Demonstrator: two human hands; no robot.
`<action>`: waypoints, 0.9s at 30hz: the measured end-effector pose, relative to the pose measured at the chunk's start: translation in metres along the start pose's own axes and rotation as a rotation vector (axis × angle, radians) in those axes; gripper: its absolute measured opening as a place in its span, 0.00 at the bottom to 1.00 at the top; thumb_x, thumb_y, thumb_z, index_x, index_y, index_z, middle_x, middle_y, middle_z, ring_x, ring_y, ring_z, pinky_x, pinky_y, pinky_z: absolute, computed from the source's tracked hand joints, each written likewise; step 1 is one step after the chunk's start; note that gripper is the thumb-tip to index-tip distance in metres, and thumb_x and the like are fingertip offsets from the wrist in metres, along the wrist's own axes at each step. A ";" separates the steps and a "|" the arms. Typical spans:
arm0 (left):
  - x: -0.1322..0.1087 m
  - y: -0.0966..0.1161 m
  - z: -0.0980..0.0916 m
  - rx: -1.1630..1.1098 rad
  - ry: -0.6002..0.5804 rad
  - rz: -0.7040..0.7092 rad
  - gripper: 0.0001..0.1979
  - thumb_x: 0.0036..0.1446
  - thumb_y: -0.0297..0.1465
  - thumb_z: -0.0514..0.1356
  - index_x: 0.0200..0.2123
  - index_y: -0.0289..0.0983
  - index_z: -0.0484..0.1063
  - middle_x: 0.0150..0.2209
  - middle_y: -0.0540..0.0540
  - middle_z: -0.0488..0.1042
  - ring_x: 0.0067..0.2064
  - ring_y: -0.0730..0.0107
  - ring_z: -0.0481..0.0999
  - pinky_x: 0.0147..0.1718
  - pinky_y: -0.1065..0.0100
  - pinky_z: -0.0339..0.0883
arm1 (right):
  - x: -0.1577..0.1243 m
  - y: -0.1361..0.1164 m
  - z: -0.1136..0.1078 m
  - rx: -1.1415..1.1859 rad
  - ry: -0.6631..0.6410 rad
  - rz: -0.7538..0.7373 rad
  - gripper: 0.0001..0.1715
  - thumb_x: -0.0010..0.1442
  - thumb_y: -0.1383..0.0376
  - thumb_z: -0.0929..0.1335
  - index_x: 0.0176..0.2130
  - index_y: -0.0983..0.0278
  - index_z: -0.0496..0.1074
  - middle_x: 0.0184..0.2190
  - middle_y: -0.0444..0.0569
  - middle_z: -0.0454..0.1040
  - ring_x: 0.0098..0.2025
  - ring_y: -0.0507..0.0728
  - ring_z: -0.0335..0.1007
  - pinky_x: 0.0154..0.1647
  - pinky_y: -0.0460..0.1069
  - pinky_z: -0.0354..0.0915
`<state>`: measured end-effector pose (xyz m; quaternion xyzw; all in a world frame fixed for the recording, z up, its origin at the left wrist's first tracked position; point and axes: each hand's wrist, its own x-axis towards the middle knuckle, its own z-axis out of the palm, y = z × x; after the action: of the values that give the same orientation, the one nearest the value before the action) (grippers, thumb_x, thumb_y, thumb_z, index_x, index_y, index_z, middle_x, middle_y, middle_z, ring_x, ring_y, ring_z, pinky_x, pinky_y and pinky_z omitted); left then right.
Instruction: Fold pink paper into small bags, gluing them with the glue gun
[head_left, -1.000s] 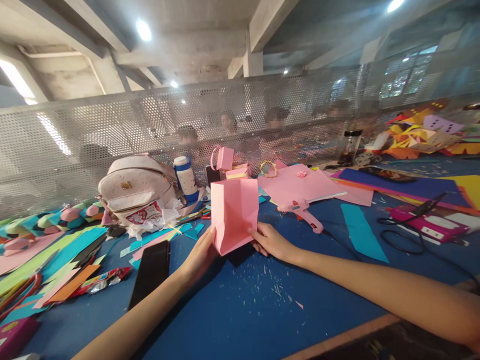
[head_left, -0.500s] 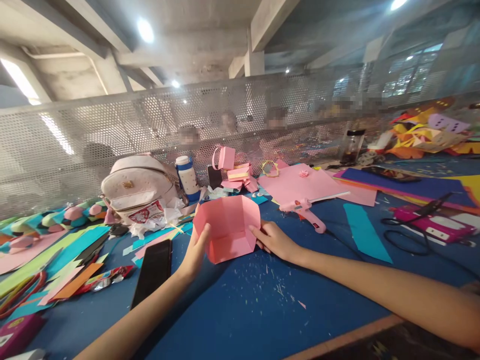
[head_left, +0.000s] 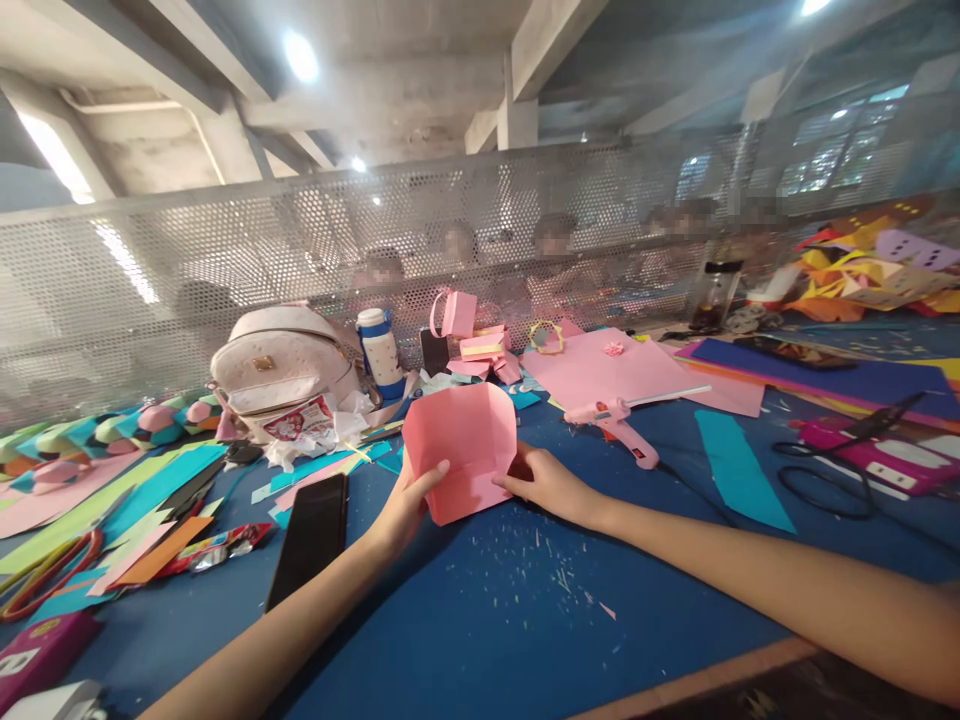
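Note:
Between my two hands is a folded pink paper piece [head_left: 469,430], creased across its lower part and with its back panel standing up. My left hand [head_left: 409,505] grips its left side, thumb on the inner face and fingers hidden behind. On the lower right edge, my right hand [head_left: 551,485] pinches the paper between thumb and fingers. A pink glue gun [head_left: 619,425] lies on the blue table to the right of the paper. To the left of my left hand is a black phone [head_left: 311,535].
A white backpack [head_left: 281,370] and a white-and-blue bottle [head_left: 380,355] stand at the back. Pink sheets [head_left: 637,375], a blue strip [head_left: 739,470] and a magenta power strip [head_left: 874,455] lie to the right. Scissors [head_left: 90,540] and coloured paper lie left. Small scraps dot the blue table [head_left: 480,640].
The pink paper has turned slightly, its side folds now less spread. My left thumb has moved further in over the inner face. The whole view has shifted a little.

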<state>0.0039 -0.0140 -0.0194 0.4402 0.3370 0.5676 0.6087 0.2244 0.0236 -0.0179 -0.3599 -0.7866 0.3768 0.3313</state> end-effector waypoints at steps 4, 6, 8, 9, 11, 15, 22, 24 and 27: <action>-0.002 0.002 0.002 0.020 -0.008 0.024 0.37 0.53 0.33 0.66 0.63 0.45 0.54 0.50 0.42 0.74 0.57 0.47 0.69 0.55 0.47 0.63 | 0.000 0.003 0.003 0.041 0.019 -0.036 0.23 0.57 0.56 0.70 0.50 0.62 0.69 0.42 0.51 0.77 0.40 0.59 0.73 0.41 0.52 0.67; -0.003 0.002 0.005 0.017 -0.020 0.005 0.37 0.53 0.33 0.66 0.64 0.45 0.54 0.50 0.41 0.74 0.57 0.47 0.69 0.55 0.47 0.63 | 0.000 0.003 0.004 0.032 0.043 -0.051 0.22 0.56 0.56 0.71 0.48 0.62 0.71 0.43 0.51 0.77 0.41 0.60 0.73 0.41 0.52 0.68; -0.005 0.001 0.009 0.025 -0.039 -0.011 0.37 0.53 0.32 0.66 0.64 0.45 0.53 0.52 0.41 0.73 0.58 0.47 0.68 0.56 0.48 0.62 | 0.000 0.003 0.003 0.044 0.059 -0.044 0.21 0.55 0.54 0.71 0.46 0.63 0.72 0.39 0.50 0.77 0.37 0.58 0.73 0.38 0.51 0.68; -0.006 0.000 0.010 0.042 -0.039 -0.011 0.37 0.54 0.33 0.65 0.63 0.45 0.54 0.53 0.41 0.72 0.59 0.47 0.67 0.57 0.49 0.61 | 0.000 0.003 0.003 0.065 0.057 -0.027 0.21 0.56 0.53 0.71 0.45 0.63 0.71 0.35 0.49 0.77 0.33 0.57 0.72 0.34 0.50 0.67; -0.008 0.000 0.013 0.101 0.008 0.037 0.33 0.55 0.34 0.64 0.62 0.46 0.56 0.54 0.42 0.71 0.60 0.49 0.65 0.58 0.50 0.59 | 0.001 0.003 0.001 0.136 0.030 0.039 0.22 0.57 0.50 0.69 0.43 0.64 0.70 0.24 0.44 0.73 0.22 0.52 0.67 0.23 0.46 0.63; -0.009 0.007 0.011 0.202 0.196 0.313 0.24 0.57 0.35 0.63 0.57 0.49 0.63 0.53 0.47 0.70 0.61 0.55 0.63 0.60 0.57 0.55 | 0.004 0.003 0.000 0.340 -0.032 0.179 0.27 0.58 0.45 0.66 0.42 0.65 0.65 0.17 0.39 0.68 0.14 0.48 0.59 0.14 0.43 0.55; 0.002 0.011 0.003 0.106 0.169 0.257 0.20 0.61 0.44 0.57 0.54 0.47 0.65 0.55 0.47 0.70 0.59 0.55 0.65 0.57 0.56 0.61 | 0.005 0.000 0.002 0.598 -0.058 0.191 0.26 0.59 0.44 0.65 0.41 0.63 0.62 0.20 0.40 0.69 0.17 0.47 0.63 0.16 0.41 0.56; 0.004 0.007 0.005 0.000 0.055 0.124 0.25 0.61 0.49 0.53 0.56 0.43 0.65 0.55 0.44 0.71 0.60 0.52 0.65 0.58 0.54 0.60 | 0.005 0.000 0.002 0.615 -0.061 0.186 0.27 0.58 0.44 0.66 0.43 0.63 0.62 0.20 0.39 0.67 0.17 0.47 0.61 0.16 0.41 0.56; 0.004 0.003 0.009 -0.077 -0.076 0.028 0.31 0.59 0.54 0.50 0.57 0.41 0.66 0.54 0.42 0.73 0.60 0.50 0.67 0.59 0.53 0.59 | 0.006 0.002 0.004 0.554 -0.050 0.176 0.29 0.57 0.46 0.68 0.46 0.64 0.62 0.19 0.38 0.66 0.18 0.47 0.59 0.17 0.41 0.56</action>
<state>0.0109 -0.0116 -0.0128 0.4422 0.2855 0.5715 0.6295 0.2191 0.0284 -0.0204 -0.3130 -0.6275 0.6132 0.3636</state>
